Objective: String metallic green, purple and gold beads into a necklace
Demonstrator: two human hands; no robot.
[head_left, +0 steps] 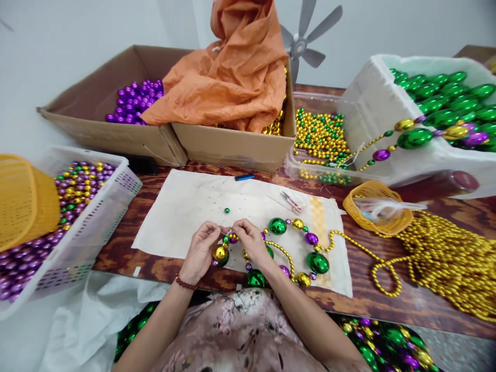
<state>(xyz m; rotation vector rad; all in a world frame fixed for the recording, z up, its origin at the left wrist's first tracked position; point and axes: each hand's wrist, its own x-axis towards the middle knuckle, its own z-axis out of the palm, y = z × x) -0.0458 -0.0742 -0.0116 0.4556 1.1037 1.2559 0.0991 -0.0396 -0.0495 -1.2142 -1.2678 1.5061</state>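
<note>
The left hand point(203, 247) and the right hand point(250, 240) are coming close together near the front edge of the dark, reddish-brown wood-grain surface point(112, 253), the fingertips of both pinching closed on a thin pale thread point(228, 234). From there a strand of glossy round green, gold and purple beads point(277, 226) is curving over a flat, lightly creased white cloth point(174, 206), its mirror-smooth beads varying from tiny to large. The forearm of the right hand is crossing above part of it.

A small round green bead point(227, 210) is lying alone beyond the hands, and a short blue stick-like object point(244, 177) is resting by the cloth's far edge. Pink-handled metal snips point(291, 202) are lying towards the cloth's right side. A fine gold bead chain point(351, 239) is looping off the cloth to a dense, grainy gold heap point(453, 263) at the surface's right end, beside a yellow perforated plastic basket point(351, 206).

Along the far edge, brown cardboard boxes point(232, 147) are holding shiny purple balls point(135, 101) and a crinkled orange sheet point(232, 88); a clear plastic tub point(354, 116) and a white foam box point(387, 103) of smooth green ovals point(442, 118) are standing to their right.
</note>
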